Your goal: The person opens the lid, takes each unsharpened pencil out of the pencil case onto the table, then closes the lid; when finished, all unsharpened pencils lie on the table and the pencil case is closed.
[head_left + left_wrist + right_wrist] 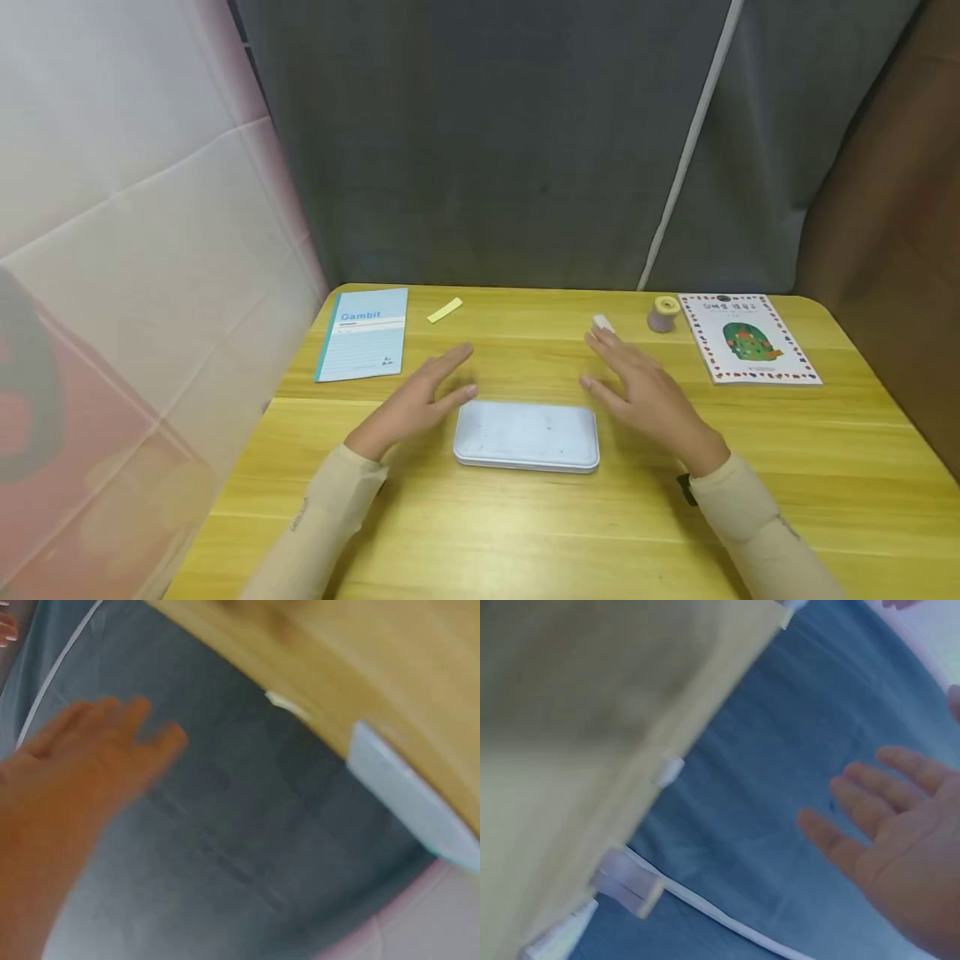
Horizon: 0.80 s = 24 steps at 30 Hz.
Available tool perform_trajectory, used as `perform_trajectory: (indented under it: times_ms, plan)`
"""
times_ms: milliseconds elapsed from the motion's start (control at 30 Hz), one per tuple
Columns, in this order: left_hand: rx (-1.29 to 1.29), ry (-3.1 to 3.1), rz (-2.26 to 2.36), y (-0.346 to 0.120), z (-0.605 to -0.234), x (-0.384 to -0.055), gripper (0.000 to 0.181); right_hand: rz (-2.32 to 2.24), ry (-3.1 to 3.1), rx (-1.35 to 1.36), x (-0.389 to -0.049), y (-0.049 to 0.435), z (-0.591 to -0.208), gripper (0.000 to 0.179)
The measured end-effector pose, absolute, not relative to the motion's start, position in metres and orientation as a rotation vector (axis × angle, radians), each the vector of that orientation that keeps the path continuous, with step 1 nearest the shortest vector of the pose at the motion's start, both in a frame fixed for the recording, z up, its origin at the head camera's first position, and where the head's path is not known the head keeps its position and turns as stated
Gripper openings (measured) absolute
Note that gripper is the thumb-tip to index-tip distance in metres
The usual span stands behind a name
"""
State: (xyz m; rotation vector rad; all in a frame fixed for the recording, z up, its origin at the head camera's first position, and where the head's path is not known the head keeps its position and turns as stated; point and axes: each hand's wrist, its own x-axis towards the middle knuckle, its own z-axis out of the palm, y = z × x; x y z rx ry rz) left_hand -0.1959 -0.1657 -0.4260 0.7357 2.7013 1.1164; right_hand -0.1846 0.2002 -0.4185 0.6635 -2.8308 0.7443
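A pale, flat rectangular case (527, 435) with rounded corners lies near the middle of the table. In the head view my left hand (416, 400) hovers by its left end, fingers extended and holding nothing. Beyond its right end is my right hand (648, 392), also with straight fingers and nothing in them. A small white eraser-like block (602, 322) shows just past the right fingertips. The left wrist view has the left hand (90, 765) blurred against the grey curtain. Loosely spread fingers of the right hand (907, 832) appear in the right wrist view.
A light blue notebook (363, 335) lies at the table's back left, with a yellow strip (445, 310) beside it. At the back right, a thread spool (663, 314) stands next to a white booklet (750, 340) with a green picture. A grey curtain (480, 150) hangs behind the table.
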Motion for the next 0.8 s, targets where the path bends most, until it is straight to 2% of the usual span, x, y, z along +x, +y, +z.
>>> perform_trajectory:
  times_ms: [200, 400, 600, 800]
  plan:
    - [0.782, 2.455, 1.15, -0.176, -0.441, -0.191, 0.087, 0.885, -2.83, 0.861, -0.176, 0.205, -0.439, 0.066]
    - [0.813, 2.374, 1.122, -0.178, -0.456, -0.188, 0.103, 0.891, -2.863, 1.096, -0.174, 0.213, -0.458, 0.073]
    - [0.806, 2.367, 1.129, -0.175, -0.462, -0.183, 0.108, 0.858, -2.865, 1.223, -0.172, 0.215, -0.464, 0.081]
    - [0.812, 2.464, 1.061, -0.171, -0.465, -0.179, 0.104, 0.672, -2.868, 1.291, -0.168, 0.21, -0.463, 0.091]
